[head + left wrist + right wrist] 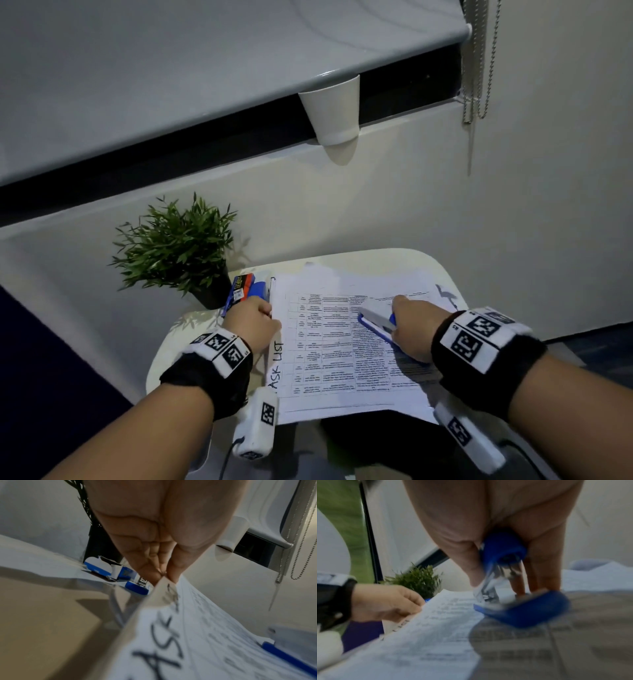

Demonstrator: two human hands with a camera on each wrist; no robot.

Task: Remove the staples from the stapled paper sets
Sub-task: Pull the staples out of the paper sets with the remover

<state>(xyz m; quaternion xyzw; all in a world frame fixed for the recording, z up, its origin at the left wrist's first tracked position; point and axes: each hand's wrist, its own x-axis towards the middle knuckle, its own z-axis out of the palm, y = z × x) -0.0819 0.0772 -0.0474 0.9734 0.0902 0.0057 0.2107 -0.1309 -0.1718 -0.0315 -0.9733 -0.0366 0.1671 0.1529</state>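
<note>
A printed paper set [342, 346] with "TASK LIST" handwritten along its left margin lies on a small white table [383, 258]. My left hand [269, 317] pinches the left edge of the top sheet between thumb and fingers [161, 573] and lifts that edge [164, 595] slightly. My right hand [407, 325] grips a blue and white stapler [376, 320] whose base rests on the right half of the page. In the right wrist view the stapler [522, 608] stands with its jaws apart, thumb and fingers [546, 574] wrapped round its upper arm. No staple can be made out.
A potted green plant [178, 246] stands at the table's back left. Beside it lie a staple box [239, 287] and a second blue stapler [258, 291]. A white paper cup [332, 109] sits on the sill above. Blind chains [479, 68] hang at the right.
</note>
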